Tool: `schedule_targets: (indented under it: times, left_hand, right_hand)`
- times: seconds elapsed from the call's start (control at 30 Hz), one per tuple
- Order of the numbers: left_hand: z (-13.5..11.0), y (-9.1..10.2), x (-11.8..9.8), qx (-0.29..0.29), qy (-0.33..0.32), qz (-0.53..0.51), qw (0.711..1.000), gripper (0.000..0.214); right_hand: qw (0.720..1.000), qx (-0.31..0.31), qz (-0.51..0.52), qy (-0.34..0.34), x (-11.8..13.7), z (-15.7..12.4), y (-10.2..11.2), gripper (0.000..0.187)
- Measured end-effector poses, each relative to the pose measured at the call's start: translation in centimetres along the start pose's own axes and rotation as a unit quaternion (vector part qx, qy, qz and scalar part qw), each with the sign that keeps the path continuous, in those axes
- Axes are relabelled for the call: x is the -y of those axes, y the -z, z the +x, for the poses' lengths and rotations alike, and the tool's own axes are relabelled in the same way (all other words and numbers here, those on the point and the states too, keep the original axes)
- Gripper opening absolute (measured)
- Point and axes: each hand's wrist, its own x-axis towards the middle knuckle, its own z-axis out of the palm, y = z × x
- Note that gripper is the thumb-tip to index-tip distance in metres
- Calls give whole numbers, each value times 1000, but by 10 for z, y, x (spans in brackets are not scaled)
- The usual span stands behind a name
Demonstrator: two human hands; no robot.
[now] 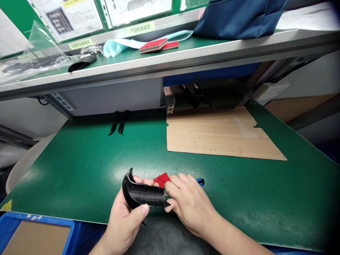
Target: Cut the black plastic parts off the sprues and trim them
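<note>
My left hand [127, 216] is closed around a curved black plastic shell [146, 194], its ribbed inner side facing up. The thumb presses on the near edge and the fingers wrap the far side. My right hand [186, 202] is closed at the shell's right end, on a slim tool whose metal tip [165, 194] shows at the fingertips, touching or very near the shell's end. A blue and black handle end [200, 182] sticks out behind this hand; the palm hides what lies between. Just beyond the shell a red abrasive-looking pad [161, 180] lies on the table.
Small dark shavings are scattered over the green table [79, 170]. Two black curved parts [117, 127] lie at the back. A cardboard sheet [217, 134] covers the back right. Overhead, a shelf [119, 65] holds red pads [156, 46] and a blue bag [236, 21]. A blue bin [71, 230] stands lower left.
</note>
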Motion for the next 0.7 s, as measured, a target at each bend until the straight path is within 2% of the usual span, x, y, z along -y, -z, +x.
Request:
schedule_targets:
  times: [0.17,0.23,0.33,0.43,0.53,0.63,0.7]
  left_hand:
    - [2,6,2,5,-1,31,1000,43]
    - [3,5,3,-5,6,25,1000,44]
    - [3,2,4,-26,22,-23,999,46]
    - [1,-3,4,-42,28,-69,996,46]
    - [0,-5,3,-56,31,-100,993,49]
    - [3,-9,1,-90,37,-110,989,48]
    - [7,-13,1,-127,36,-112,985,45]
  right_hand:
    - [999,25,27,15,-6,2,-1,56]
    - [990,66,119,25,-7,3,0,57]
    - [945,106,308,18,-5,3,-2,56]
    - [906,50,417,-52,1,1,-10,54]
    - [890,-4,446,-93,8,-2,-18,55]
    - [899,-65,423,-88,14,-4,-23,50]
    - [922,-119,367,-41,19,-4,-25,43]
